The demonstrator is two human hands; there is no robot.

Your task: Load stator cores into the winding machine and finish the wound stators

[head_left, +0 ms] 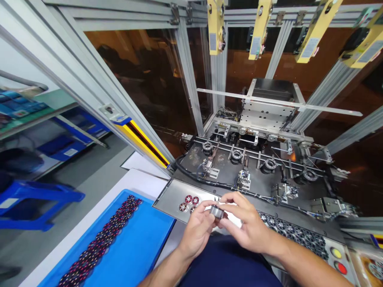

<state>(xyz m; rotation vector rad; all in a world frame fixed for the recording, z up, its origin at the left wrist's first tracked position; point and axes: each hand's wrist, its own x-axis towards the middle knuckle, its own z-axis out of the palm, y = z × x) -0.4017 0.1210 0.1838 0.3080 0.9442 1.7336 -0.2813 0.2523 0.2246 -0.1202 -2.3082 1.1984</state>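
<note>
Low in front of my body, a small grey metal cylinder-shaped part (216,212) is held between both hands. My left hand (198,230) pinches it with thumb and fingers from the left. From the other side, the fingers of my right hand (247,221) curl around its top and edge, with the thumb underneath. Thin dark tips rise just above the part; what they belong to is hard to make out. Just beyond my left hand, several red-and-silver spoked discs (188,199) lie on a metal plate (169,201); my fingers partly cover one.
A blue tray (140,235) at left carries overlapping rows of red-and-black spoked discs (103,239). Dark spoked parts (295,231) stand in rows at right, beside yellow and red buttons (340,268). Ahead are machine fixtures holding rings (236,155). A yellow light-curtain bar (146,143) edges the frame.
</note>
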